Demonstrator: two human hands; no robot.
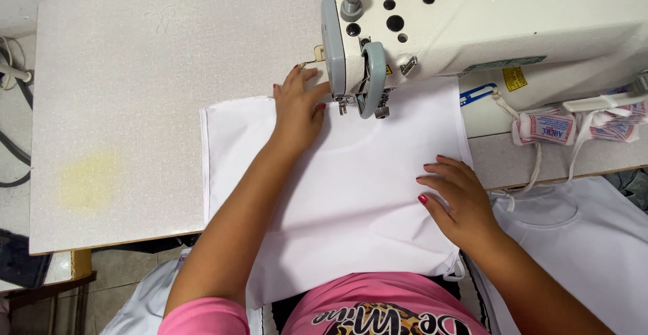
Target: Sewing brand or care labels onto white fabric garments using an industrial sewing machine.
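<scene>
A white fabric piece [351,186] lies flat on the speckled table [121,92], running under the head of a cream sewing machine [486,24]. My left hand [297,109] rests palm down on the fabric's far edge, just left of the presser foot [358,105], fingers spread. Flat on the cloth's right edge lies my right hand [455,197], fingers apart and pointing left. Neither hand grips anything; both press the cloth down.
A blue thread snip [476,94] lies beside the machine base. Small printed packets tied with white cord [550,127] sit at the right. More white garments [587,240] hang off the table's right side. A yellow stain [88,176] marks the tabletop at left.
</scene>
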